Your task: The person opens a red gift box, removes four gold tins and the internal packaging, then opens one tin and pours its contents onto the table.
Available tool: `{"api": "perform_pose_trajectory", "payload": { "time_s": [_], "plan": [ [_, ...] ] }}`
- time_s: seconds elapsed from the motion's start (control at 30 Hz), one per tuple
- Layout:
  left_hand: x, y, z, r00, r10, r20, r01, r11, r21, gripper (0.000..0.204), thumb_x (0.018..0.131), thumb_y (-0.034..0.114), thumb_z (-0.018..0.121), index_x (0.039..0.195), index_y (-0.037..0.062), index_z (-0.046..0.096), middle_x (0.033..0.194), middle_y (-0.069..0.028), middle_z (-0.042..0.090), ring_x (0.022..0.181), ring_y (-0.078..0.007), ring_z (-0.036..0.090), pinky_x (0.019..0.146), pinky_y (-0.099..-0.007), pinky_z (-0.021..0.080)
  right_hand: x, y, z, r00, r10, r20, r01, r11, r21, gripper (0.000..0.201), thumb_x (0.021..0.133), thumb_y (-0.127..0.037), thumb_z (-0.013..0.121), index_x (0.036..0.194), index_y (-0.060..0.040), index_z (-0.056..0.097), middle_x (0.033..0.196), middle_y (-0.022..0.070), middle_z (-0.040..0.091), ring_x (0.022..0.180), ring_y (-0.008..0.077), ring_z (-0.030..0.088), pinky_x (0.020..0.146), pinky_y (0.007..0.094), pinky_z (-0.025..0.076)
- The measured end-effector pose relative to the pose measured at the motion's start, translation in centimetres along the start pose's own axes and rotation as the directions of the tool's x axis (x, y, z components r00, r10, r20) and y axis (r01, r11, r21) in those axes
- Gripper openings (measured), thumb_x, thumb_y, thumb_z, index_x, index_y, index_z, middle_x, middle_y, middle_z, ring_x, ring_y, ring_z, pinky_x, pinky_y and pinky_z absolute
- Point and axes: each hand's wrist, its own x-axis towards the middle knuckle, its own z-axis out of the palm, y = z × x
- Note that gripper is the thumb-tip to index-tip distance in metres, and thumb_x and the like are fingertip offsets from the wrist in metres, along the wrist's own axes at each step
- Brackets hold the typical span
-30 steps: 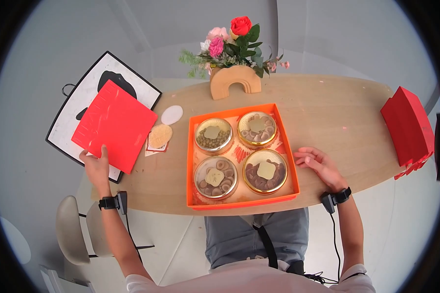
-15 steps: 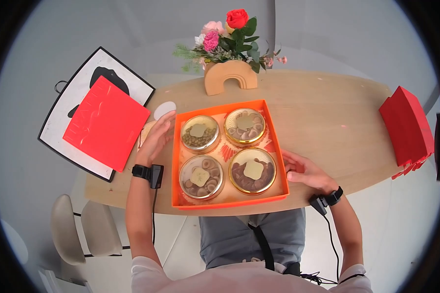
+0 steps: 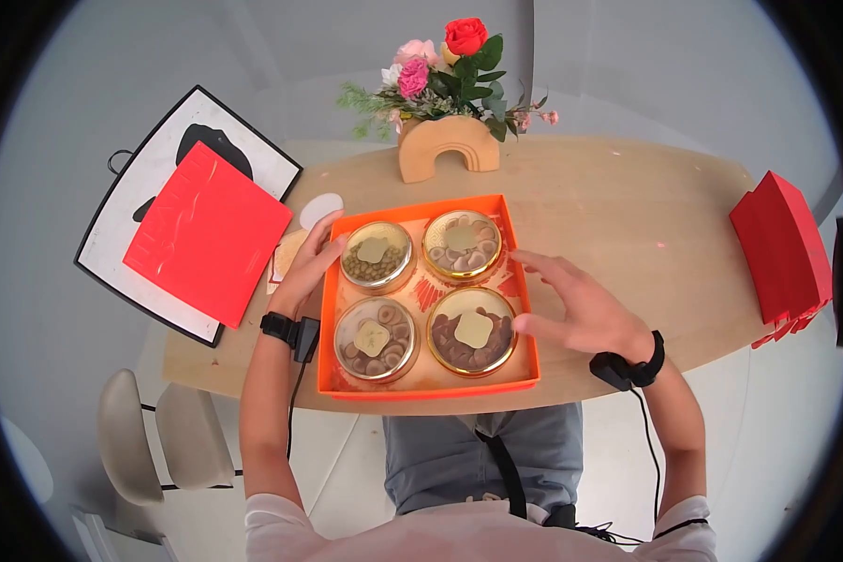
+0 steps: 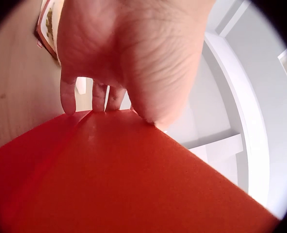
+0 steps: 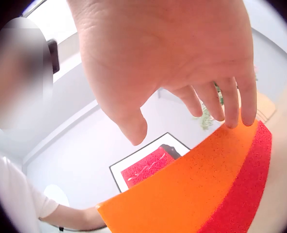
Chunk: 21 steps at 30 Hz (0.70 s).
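An orange gift box [image 3: 428, 385] lies at the front of the table, holding several round clear-topped jars with gold or silver rims. One jar [image 3: 377, 255] has green pellets inside; another jar [image 3: 471, 330] holds dark brown pieces. My left hand [image 3: 302, 272] rests along the box's left wall, and in the left wrist view its straight fingertips meet the red outer side [image 4: 109, 160]. Over on the right, my right hand [image 3: 585, 307] spreads its fingers and thumb at the right wall, fingertips right at the orange rim [image 5: 196, 179] in the right wrist view.
A flat red panel [image 3: 206, 234] lies on a black-framed picture [image 3: 108, 248] at the left. White and tan discs [image 3: 322, 210] sit beside the box. Behind it stands a wooden arch vase [image 3: 450, 140] with flowers. Red bags [image 3: 782, 248] stand at the right edge.
My left hand has left the red panel and come right to the box's left wall. The box has shifted left. My right hand has moved left along with it, fingers spreading.
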Motion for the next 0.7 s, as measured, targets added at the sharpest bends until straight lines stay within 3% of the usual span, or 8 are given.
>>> {"api": "perform_pose_trajectory", "payload": {
  "time_s": [0.03, 0.07, 0.13, 0.2, 0.3, 0.33, 0.4, 0.7],
  "plan": [
    [-0.1, 0.1, 0.0, 1.0, 0.003, 0.001, -0.004, 1.0, 0.027, 0.053, 0.106, 0.025, 0.054, 0.154, 0.0098, 0.037, 0.147, -0.0095, 0.048, 0.133, -0.0174, 0.048, 0.113, -0.0312, 0.037, 0.4, -1.0, 0.3, 0.995, -0.1, -0.022, 0.093, 0.975, -0.2, 0.082, 0.087, -0.051, 0.073, 0.145, -0.0001, 0.046, 0.143, 0.0208, 0.052, 0.127, 0.036, 0.052, 0.11, 0.0447, 0.041],
    [-0.1, 0.1, 0.0, 1.0, 0.002, -0.005, -0.002, 1.0, 0.027, 0.053, 0.106, 0.025, 0.054, 0.154, 0.0098, 0.037, 0.147, -0.0095, 0.048, 0.133, -0.0174, 0.048, 0.113, -0.0312, 0.037, 0.9, -1.7, 1.0, 0.995, -0.103, -0.018, 0.097, 0.975, -0.2, 0.082, 0.087, -0.051, 0.073, 0.145, -0.0001, 0.046, 0.143, 0.0208, 0.052, 0.127, 0.036, 0.052, 0.11, 0.0447, 0.041],
    [0.0, -0.2, 0.0, 0.999, -0.033, 0.02, 0.034, 0.999, -0.028, 0.053, 0.107, 0.026, 0.054, 0.155, 0.0114, 0.036, 0.147, -0.0093, 0.048, 0.132, -0.0169, 0.046, 0.113, -0.0309, 0.035, 1.6, -2.6, 2.7, 0.969, -0.248, 0.021, 0.214, 0.786, -0.581, 0.086, 0.083, -0.058, 0.073, 0.143, -0.0012, 0.048, 0.132, 0.0196, 0.057, 0.126, 0.0389, 0.05, 0.111, 0.0465, 0.039],
    [-0.2, -0.1, 0.3, 1.0, -0.024, -0.007, 0.024, 1.0, -0.011, 0.054, 0.107, 0.027, 0.054, 0.155, 0.0122, 0.036, 0.146, -0.0092, 0.047, 0.132, -0.0166, 0.045, 0.113, -0.0308, 0.034, 1.7, -3.4, 4.4, 0.944, -0.33, 0.033, 0.257, 0.663, -0.703, 0.09, 0.084, -0.068, 0.064, 0.143, -0.0023, 0.048, 0.13, 0.0203, 0.057, 0.126, 0.0378, 0.049, 0.107, 0.045, 0.04],
    [-0.4, 0.2, 0.5, 0.999, -0.038, -0.028, 0.038, 0.999, -0.014, 0.054, 0.107, 0.028, 0.053, 0.156, 0.0133, 0.036, 0.146, -0.0086, 0.046, 0.133, -0.0161, 0.043, 0.114, -0.0308, 0.033, 3.3, -6.2, 6.1, 0.955, 0.133, 0.264, 0.122, 0.635, -0.762, 0.1, 0.083, -0.079, 0.055, 0.149, -0.0046, 0.042, 0.132, 0.0293, 0.05, 0.126, 0.0429, 0.051, 0.099, 0.0472, 0.048],
    [-0.5, 0.4, 0.6, 0.998, -0.052, -0.024, 0.052, 0.998, -0.026, 0.053, 0.107, 0.029, 0.052, 0.156, 0.0134, 0.036, 0.146, -0.008, 0.046, 0.134, -0.0159, 0.042, 0.114, -0.0309, 0.032, 3.9, -6.8, 6.4, 0.955, 0.131, 0.267, 0.128, 0.631, -0.765, 0.1, 0.083, -0.079, 0.055, 0.149, -0.0046, 0.042, 0.132, 0.0293, 0.05, 0.126, 0.0429, 0.051, 0.099, 0.0472, 0.048],
    [-0.5, 0.4, 0.7, 0.998, -0.044, -0.046, 0.044, 0.999, -0.006, 0.052, 0.107, 0.028, 0.052, 0.155, 0.013, 0.037, 0.145, -0.0082, 0.048, 0.131, -0.0162, 0.045, 0.113, -0.0309, 0.033, 4.9, -7.5, 6.7, 0.885, 0.355, 0.302, -0.006, 0.657, -0.754, 0.105, 0.079, -0.076, 0.062, 0.153, -0.0053, 0.036, 0.132, 0.0299, 0.049, 0.126, 0.0461, 0.05, 0.092, 0.0481, 0.052],
    [-0.4, -0.2, 0.3, 0.998, 0.004, -0.057, -0.002, 0.999, 0.039, 0.055, 0.107, 0.026, 0.05, 0.158, 0.0123, 0.035, 0.154, -0.0086, 0.042, 0.137, -0.0165, 0.042, 0.116, -0.0315, 0.031, 4.7, -6.6, 7.2, 0.911, 0.335, 0.241, -0.083, 0.721, -0.688, 0.111, 0.071, -0.06, 0.075, 0.154, -0.0046, 0.026, 0.139, 0.0325, 0.039, 0.126, 0.0529, 0.046, 0.097, 0.0527, 0.051]
  ]
}}
